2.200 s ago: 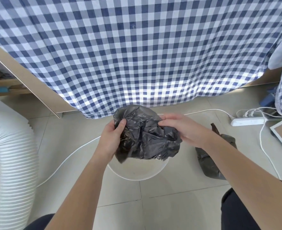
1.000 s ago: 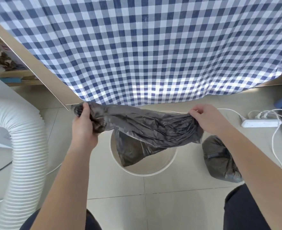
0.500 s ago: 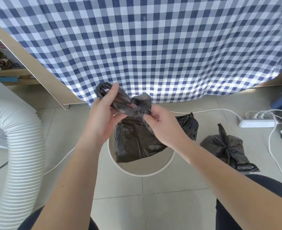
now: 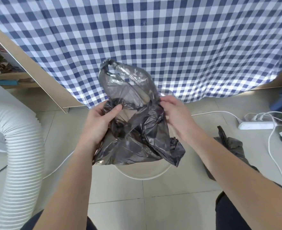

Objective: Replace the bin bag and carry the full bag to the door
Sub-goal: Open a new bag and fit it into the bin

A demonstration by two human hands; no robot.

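Observation:
A fresh dark grey bin bag (image 4: 137, 130) hangs crumpled in the air above the round white bin (image 4: 143, 175), hiding most of the bin's opening. My left hand (image 4: 102, 123) grips the bag's left edge, thumb on top. My right hand (image 4: 175, 117) pinches its right edge. One loop handle of the bag sticks up in front of the checked cloth. The full bag (image 4: 231, 146), tied at the top, lies on the floor to the right of the bin, partly behind my right forearm.
A blue-and-white checked cloth (image 4: 153, 39) hangs down behind the bin. A wide white ribbed hose (image 4: 19, 150) curves along the left. A white power strip (image 4: 254, 125) with cables lies at the right. A wooden board (image 4: 37, 70) slants at the back left. The floor is pale tile.
The hands spread the bag wide, came together, and now hold it apart again at its two edges. The bag sits higher, with one handle standing up.

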